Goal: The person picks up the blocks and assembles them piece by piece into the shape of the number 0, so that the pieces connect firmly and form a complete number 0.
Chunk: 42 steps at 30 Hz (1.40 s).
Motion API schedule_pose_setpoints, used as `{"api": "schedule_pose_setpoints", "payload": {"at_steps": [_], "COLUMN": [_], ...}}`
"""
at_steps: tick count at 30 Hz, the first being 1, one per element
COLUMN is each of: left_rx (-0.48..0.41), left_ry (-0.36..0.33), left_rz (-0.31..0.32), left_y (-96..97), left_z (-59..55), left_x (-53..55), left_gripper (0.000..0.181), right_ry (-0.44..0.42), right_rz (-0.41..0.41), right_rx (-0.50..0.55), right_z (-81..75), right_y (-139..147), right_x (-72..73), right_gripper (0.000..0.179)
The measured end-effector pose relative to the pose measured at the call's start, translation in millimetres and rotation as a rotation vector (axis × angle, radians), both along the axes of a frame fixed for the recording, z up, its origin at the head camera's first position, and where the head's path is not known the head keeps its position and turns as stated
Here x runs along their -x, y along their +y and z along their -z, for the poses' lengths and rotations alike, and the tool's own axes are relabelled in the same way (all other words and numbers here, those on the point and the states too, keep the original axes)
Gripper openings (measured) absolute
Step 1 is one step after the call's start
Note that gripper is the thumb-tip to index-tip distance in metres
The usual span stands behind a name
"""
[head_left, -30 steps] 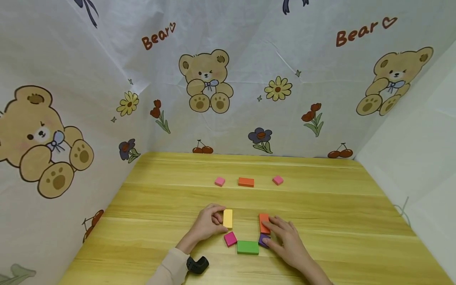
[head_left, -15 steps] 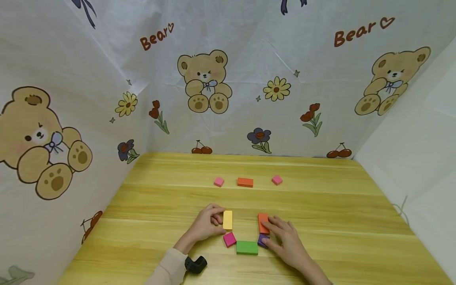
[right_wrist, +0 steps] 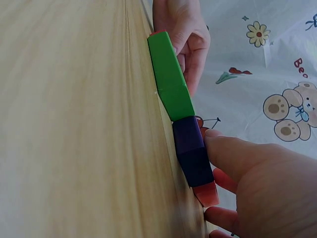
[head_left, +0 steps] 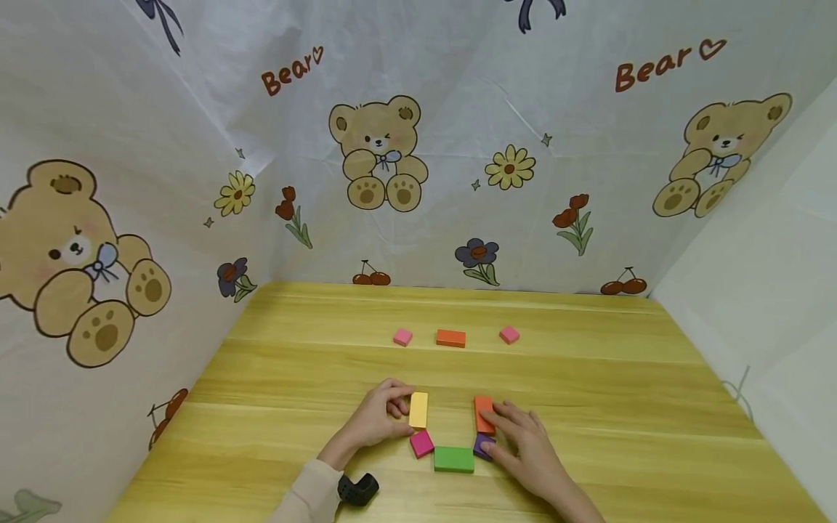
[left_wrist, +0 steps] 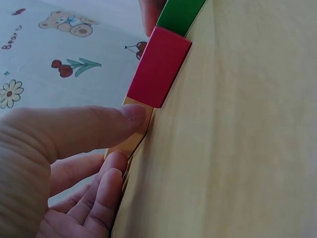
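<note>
My left hand (head_left: pixel 379 415) pinches a yellow block (head_left: pixel 418 411) lengthwise, thumb at the near end and index finger at the far end. Close against the near end sits a magenta block (head_left: pixel 421 444), turned at an angle, as the left wrist view (left_wrist: pixel 159 67) also shows. A green block (head_left: pixel 454 459) lies crosswise in front, with a purple block (head_left: pixel 483 446) at its right corner. My right hand (head_left: pixel 528 452) rests its thumb on the purple block and its index finger on an orange block (head_left: pixel 484 415) behind it. Together the blocks form a U.
Farther back on the wooden table (head_left: pixel 314 465) lie an orange block (head_left: pixel 451 338) and two small pink blocks (head_left: pixel 402 337), one on each side of it. A bear-printed cloth (head_left: pixel 445 218) hangs behind. A black device (head_left: pixel 358 490) is at the left wrist.
The yellow block has slid slightly nearer, toward the magenta block, with the left hand holding it. The right hand stays in place on the orange and purple blocks.
</note>
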State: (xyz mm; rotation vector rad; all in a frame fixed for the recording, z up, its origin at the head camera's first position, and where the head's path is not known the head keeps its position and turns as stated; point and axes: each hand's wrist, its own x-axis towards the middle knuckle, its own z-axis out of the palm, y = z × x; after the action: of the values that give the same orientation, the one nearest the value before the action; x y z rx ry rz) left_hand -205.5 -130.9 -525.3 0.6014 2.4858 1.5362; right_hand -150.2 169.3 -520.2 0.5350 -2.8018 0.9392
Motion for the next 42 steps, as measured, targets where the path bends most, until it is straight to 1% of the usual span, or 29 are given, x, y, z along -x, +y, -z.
{"api": "schedule_pose_setpoints", "payload": {"at_steps": [4,11,21,27,31,35,37,38,39,42], "left_rx": [-0.001,-0.005,0.011,0.007,-0.005,-0.019,-0.033,-0.047,-0.067,-0.136], "left_ry": [0.005,0.019,0.006,0.003,-0.009,-0.013,0.005,0.012,0.031,0.073], "left_rz": [0.000,0.019,0.011,0.011,0.024,0.028,0.008,-0.013,-0.040,-0.150], "left_y": [-0.1,-1.7,0.1,-0.8,-4.5,-9.7,-11.0,-10.6,-9.4,-0.5], "left_z": [-0.2,1.5,-0.5,-0.2,-0.2,-1.9,-3.2,-4.0,-4.8,-8.4], "left_x": [-1.0,0.3,1.3,-0.4,-2.4,-7.0,-10.7,-12.8,-15.4,-25.9], "left_gripper": [0.067,0.065,0.067,0.068,0.070,0.067,0.063,0.062,0.061,0.059], "right_ry": [0.017,0.021,0.026,0.010,-0.004,-0.008,-0.004,0.000,0.004,0.013], "right_rz": [-0.006,-0.008,-0.010,-0.009,-0.004,-0.005,-0.009,-0.010,-0.011,-0.013], "right_rx": [0.011,0.009,0.006,0.012,0.010,0.011,0.011,0.010,0.008,0.000], "right_z": [1.0,0.8,-0.7,-0.6,-0.1,-0.1,-0.2,-0.3,-0.4,-0.9], "right_y": [-0.3,-0.4,0.2,-0.5,-1.7,-2.5,-2.4,-2.2,-2.0,-1.0], "right_x": [-0.7,-0.6,1.1,-0.4,-1.5,-1.6,-1.2,-0.9,-0.6,0.0], "right_gripper": [0.049,0.048,0.050,0.050,0.050,0.049,0.049,0.049,0.049,0.049]}}
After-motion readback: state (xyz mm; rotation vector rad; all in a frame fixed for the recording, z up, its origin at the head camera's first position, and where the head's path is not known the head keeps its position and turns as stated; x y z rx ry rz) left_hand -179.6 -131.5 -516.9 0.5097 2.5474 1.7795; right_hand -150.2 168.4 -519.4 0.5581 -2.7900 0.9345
